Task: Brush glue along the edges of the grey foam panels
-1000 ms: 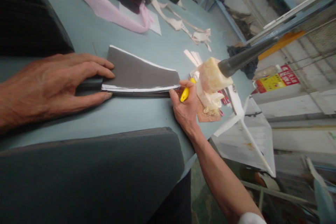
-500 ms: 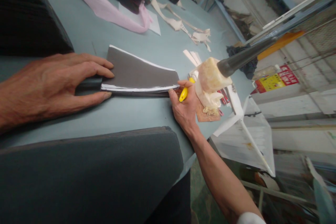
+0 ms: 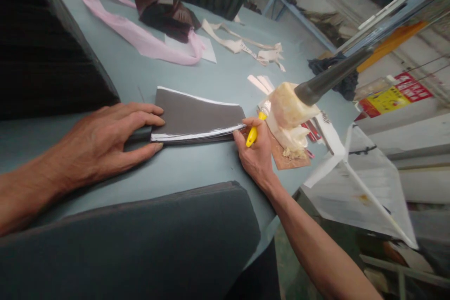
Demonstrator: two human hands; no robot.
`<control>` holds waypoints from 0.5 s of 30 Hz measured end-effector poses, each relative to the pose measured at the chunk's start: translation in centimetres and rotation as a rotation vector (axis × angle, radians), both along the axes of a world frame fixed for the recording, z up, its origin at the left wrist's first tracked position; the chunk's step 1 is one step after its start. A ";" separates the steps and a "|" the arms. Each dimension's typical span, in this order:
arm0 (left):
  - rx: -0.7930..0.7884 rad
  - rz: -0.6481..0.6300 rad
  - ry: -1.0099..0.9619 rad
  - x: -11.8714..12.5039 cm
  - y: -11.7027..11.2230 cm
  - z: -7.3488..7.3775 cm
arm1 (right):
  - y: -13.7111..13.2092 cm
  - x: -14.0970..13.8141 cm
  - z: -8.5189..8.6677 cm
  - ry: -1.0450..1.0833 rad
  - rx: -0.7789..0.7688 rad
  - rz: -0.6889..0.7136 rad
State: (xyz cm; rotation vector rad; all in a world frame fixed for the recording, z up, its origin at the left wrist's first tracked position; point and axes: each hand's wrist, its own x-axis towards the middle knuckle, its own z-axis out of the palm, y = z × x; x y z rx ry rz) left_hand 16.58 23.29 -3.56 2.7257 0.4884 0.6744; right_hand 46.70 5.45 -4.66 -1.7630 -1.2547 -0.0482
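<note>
A stack of dark grey, tapered sheet pieces (image 3: 197, 112) lies on the table, with white, paint-like bands along its two long edges. My left hand (image 3: 101, 143) rests at the wide left end, fingers stretched out and thumb apart, fingertips touching the stack. At the narrow right end, my right hand (image 3: 256, 152) has its thumb and a fingertip on the near corner. That same hand holds a small brush (image 3: 252, 135) with a yellow handle, its pale bristles pointing up and away. What lies beneath my left palm is partly hidden; a dark strip shows there.
Beyond my right hand stands a yellowed block-shaped container (image 3: 290, 105) with a dark rod (image 3: 333, 75) above it. Dark stacks flank the work: one at left (image 3: 52, 70), another in front (image 3: 140, 243). Pink cloth (image 3: 140, 47) and cream strips (image 3: 228, 44) lie farther back.
The view has shifted, so the table and both hands sit lower and farther right. Both hands keep about the same places on the stack, and the brush stays in my right hand.
</note>
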 end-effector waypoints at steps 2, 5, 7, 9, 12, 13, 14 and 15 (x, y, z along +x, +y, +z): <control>-0.001 0.006 0.009 0.0 -0.1 0.2 | 0.0 0.0 -0.1 0.011 0.002 -0.004; 0.008 0.001 0.013 0.0 -0.1 0.3 | 0.1 0.0 -0.2 0.034 0.006 -0.007; 0.019 -0.005 0.023 -0.1 -0.1 0.2 | 0.0 0.0 -0.3 0.026 0.016 -0.007; 0.040 -0.007 0.021 -0.1 0.0 -0.1 | 0.0 -0.1 -0.3 -0.001 0.032 -0.004; 0.057 -0.013 0.012 -0.2 0.1 -0.5 | -0.2 -0.2 -0.4 -0.073 0.070 -0.007; 0.056 -0.013 0.013 -0.3 0.1 -0.6 | -0.3 -0.2 -0.5 -0.098 0.084 -0.007; 0.051 -0.012 0.021 -0.3 0.2 -0.6 | -0.3 -0.2 -0.5 -0.117 0.095 -0.003; 0.043 -0.009 0.028 -0.2 0.2 -0.6 | -0.3 -0.2 -0.4 -0.123 0.102 0.004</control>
